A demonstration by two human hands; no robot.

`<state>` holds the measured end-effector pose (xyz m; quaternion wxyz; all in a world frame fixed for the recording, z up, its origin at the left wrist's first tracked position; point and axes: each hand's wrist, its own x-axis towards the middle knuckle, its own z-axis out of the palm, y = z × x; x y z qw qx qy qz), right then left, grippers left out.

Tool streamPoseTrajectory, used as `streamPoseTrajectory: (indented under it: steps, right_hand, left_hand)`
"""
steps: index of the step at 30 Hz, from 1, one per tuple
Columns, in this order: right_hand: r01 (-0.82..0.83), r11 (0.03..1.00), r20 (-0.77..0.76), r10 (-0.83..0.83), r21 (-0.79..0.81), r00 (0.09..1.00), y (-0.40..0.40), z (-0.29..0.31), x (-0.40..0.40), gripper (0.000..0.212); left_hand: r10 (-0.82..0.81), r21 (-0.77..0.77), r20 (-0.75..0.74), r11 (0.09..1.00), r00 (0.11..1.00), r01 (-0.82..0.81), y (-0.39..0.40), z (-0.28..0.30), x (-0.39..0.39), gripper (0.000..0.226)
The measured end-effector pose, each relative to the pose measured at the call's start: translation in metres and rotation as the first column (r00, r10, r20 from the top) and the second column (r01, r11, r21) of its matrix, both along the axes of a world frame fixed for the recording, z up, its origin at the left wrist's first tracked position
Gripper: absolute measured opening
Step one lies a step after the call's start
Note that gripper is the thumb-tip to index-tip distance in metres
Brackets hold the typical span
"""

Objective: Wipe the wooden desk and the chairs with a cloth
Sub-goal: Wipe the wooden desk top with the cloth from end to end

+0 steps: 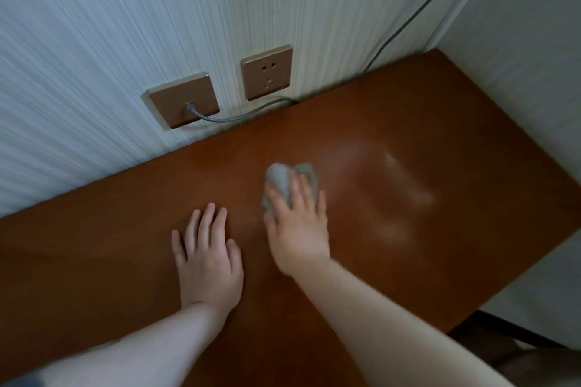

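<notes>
Seen from the head camera: right hand (297, 223) spread flat over a bunched grey cloth (284, 181), pressed to the desk (408, 122) near its middle. Fingers (306, 195) straight and slightly splayed, not curled round the fabric; cloth pinned beneath palm and fingertips, its loose folds bulging out ahead of them toward the wall (94, 41). Hand edges blurred, so probably caught mid-stroke, though direction not readable from one picture.

Left hand (209, 256) laid flat on the desk just to the left of the cloth hand, fingers straight, nothing held, apparently bracing.

Key relation for the coming stroke: pale smeared patches (405, 195) on the desk to the right of the cloth, likely damp streaks or glare, hard to say which. Desk's long axis ran left to right along the wall, with more bare wood both left of the cloth and right of it toward the corner. Right hand plainly the nearer one for the right-hand stretch; left hand placed in the path of any sweep leftward and likely to need lifting.

Behind the cloth, on the wall: two bronze-coloured sockets, one (184, 100) with a grey cable (239, 118) plugged in and trailing along the desk's back edge, the other (267, 75) unused. Cable worth avoiding on any pass close to the wall.

Dark chair (515, 352) partly visible below the desk's right edge, judged not yet reached.
</notes>
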<state>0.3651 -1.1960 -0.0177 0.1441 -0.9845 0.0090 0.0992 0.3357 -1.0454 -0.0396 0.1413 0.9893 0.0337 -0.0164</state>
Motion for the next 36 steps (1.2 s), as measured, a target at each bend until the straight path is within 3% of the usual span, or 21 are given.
streamPoseTrajectory:
  steps: [3,6,8,10,12,14,15,17,20,23,25,28,30,31,33,36]
  right_hand:
    - [-0.406,0.913,0.053,0.403,0.046,0.914,-0.008,0.001,-0.056,0.049]
    - [-0.522,0.853,0.019,0.522,-0.005,0.853,-0.063,-0.005,-0.074,0.047]
    - [-0.374,0.924,0.057,0.379,-0.079,0.924,-0.083,-0.006,-0.056,0.049]
    - [-0.116,0.991,0.039,0.119,-0.07,0.992,-0.076,-0.004,-0.023,0.05]
    - [0.149,0.988,0.03,-0.148,-0.049,0.989,-0.047,-0.003,0.009,0.052]
    - [0.247,0.969,0.032,-0.246,-0.017,0.969,-0.018,-0.005,0.021,0.052]
    - [0.2,0.98,0.072,-0.199,-0.014,0.977,-0.008,-0.007,0.015,0.051]
    - [-0.085,0.996,0.09,0.086,-0.009,0.992,-0.001,-0.007,-0.016,0.05]
    - [-0.515,0.857,0.011,0.516,-0.034,0.857,-0.036,-0.005,-0.061,0.047]
    - [-0.684,0.729,-0.035,0.684,-0.029,0.729,-0.085,-0.001,-0.047,0.048]
    - [-0.583,0.812,-0.04,0.582,-0.012,0.812,-0.091,-0.002,-0.012,0.049]
    - [-0.137,0.989,0.058,0.141,-0.06,0.988,-0.053,-0.007,0.039,0.049]
    - [0.102,0.994,0.077,-0.098,-0.047,0.992,-0.009,-0.008,0.054,0.05]
    - [0.126,0.992,0.071,-0.124,-0.028,0.99,0.01,-0.009,0.053,0.05]
    - [-0.049,0.999,0.077,0.048,0.009,0.996,0.03,-0.009,0.033,0.048]
    - [-0.426,0.904,0.044,0.425,0.035,0.904,0.007,-0.005,-0.014,0.047]
  left_hand:
    - [-0.014,0.015,0.007,1.0,1.0,0.014,0.001,0.0,0.0,0.058]
    - [-0.006,0.011,-0.007,1.0,1.0,0.006,0.0,0.001,0.0,0.058]
    - [-0.007,0.014,-0.02,1.0,1.0,0.007,0.0,0.001,0.0,0.058]
    - [-0.015,0.014,-0.03,1.0,0.999,0.016,0.001,0.0,-0.001,0.059]
    - [-0.01,0.001,-0.021,1.0,1.0,0.01,0.0,0.0,-0.001,0.059]
    - [-0.001,-0.011,-0.018,1.0,1.0,0.0,0.0,0.0,-0.001,0.059]
    - [0.001,-0.015,-0.012,1.0,1.0,-0.001,0.0,0.0,0.0,0.059]
    - [-0.006,-0.014,0.008,1.0,1.0,0.006,0.001,-0.001,0.0,0.057]
    - [-0.018,-0.001,-0.002,1.0,1.0,0.018,0.002,-0.002,0.0,0.056]
    - [-0.02,-0.002,-0.01,1.0,1.0,0.02,0.002,-0.002,-0.001,0.055]
    - [-0.014,-0.011,-0.016,1.0,1.0,0.013,0.002,-0.002,-0.001,0.056]
    - [-0.012,-0.029,-0.025,1.0,1.0,0.012,0.002,-0.003,-0.002,0.057]
    - [-0.008,-0.037,-0.009,0.999,1.0,0.008,0.002,-0.003,-0.002,0.057]
    - [-0.005,-0.048,-0.002,0.999,1.0,0.005,0.002,-0.003,-0.001,0.057]
    - [0.009,-0.082,0.007,0.997,1.0,-0.008,0.003,-0.005,-0.001,0.058]
    - [0.008,-0.091,0.009,0.996,1.0,-0.007,0.004,-0.006,-0.002,0.062]
